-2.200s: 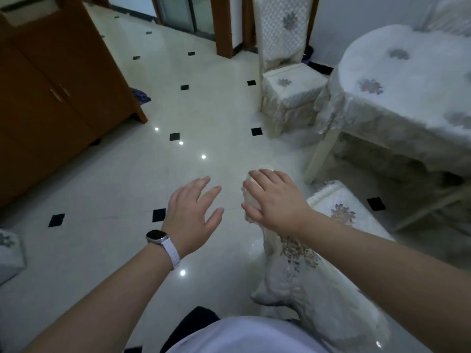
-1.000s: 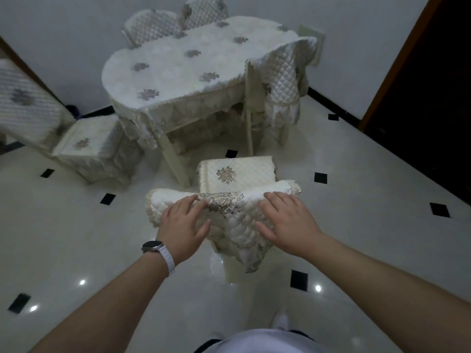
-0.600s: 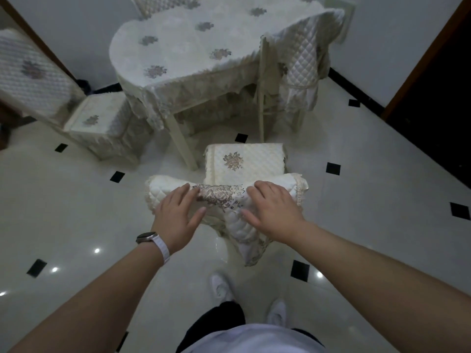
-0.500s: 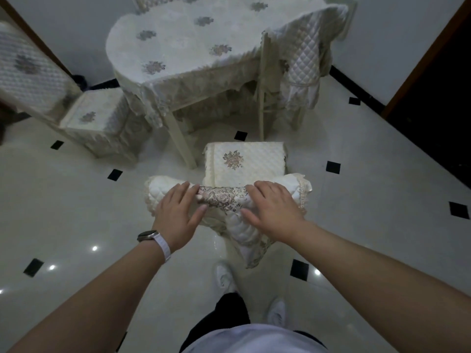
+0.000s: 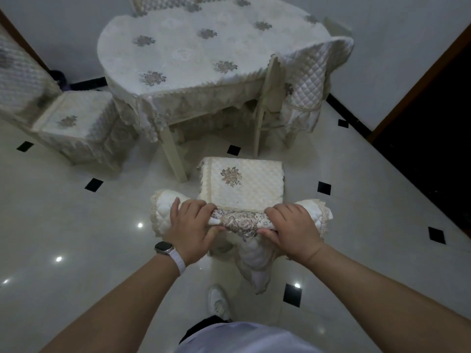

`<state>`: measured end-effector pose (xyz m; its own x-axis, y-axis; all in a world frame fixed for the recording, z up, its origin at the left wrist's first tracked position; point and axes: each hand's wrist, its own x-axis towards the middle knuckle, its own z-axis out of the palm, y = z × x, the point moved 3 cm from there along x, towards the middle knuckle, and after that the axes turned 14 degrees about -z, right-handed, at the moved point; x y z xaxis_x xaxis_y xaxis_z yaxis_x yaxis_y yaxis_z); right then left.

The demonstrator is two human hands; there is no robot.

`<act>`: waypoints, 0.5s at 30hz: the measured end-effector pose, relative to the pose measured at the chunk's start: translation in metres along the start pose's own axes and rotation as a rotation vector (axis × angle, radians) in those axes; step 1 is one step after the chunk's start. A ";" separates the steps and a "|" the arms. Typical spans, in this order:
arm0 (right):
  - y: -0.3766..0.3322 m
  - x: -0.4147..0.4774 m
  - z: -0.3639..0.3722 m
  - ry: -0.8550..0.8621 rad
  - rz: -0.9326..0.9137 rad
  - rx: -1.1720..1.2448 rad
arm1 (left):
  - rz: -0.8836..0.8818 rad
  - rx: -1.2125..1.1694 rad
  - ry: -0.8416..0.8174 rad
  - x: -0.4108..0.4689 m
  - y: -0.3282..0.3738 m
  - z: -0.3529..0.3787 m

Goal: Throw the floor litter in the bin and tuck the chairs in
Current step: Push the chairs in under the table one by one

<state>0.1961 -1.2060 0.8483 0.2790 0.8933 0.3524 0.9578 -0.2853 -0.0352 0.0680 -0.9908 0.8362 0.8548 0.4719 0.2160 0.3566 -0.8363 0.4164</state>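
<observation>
1. Chair (image 5: 242,184) with a quilted cream cover is seen just short of the counter (image 5: 204,47), its seat turned toward the counter and not yet under it.
2. The padded top of its backrest is gripped by the left hand (image 5: 190,226) and the right hand (image 5: 293,230), fingers curled over it, thumbs on the side away from the counter.
3. A watch (image 5: 164,248) is worn on the left wrist.
4. A second chair (image 5: 76,123) is set out to the left of the counter; a third chair (image 5: 313,72) is pushed in at the counter's right end.
</observation>
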 end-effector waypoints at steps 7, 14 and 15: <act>0.043 0.059 -0.020 0.112 0.322 -0.115 | -0.041 -0.077 0.047 0.096 0.021 -0.015; 0.076 0.095 -0.022 -0.048 0.513 0.036 | -0.045 -0.081 0.066 0.149 0.030 -0.019; 0.082 0.099 -0.024 -0.065 0.492 0.062 | -0.040 -0.082 0.075 0.153 0.031 -0.019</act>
<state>0.3009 -1.1494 0.9028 0.7003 0.6787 0.2211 0.7136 -0.6585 -0.2391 0.2026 -0.9387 0.8989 0.8090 0.5263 0.2619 0.3548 -0.7923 0.4964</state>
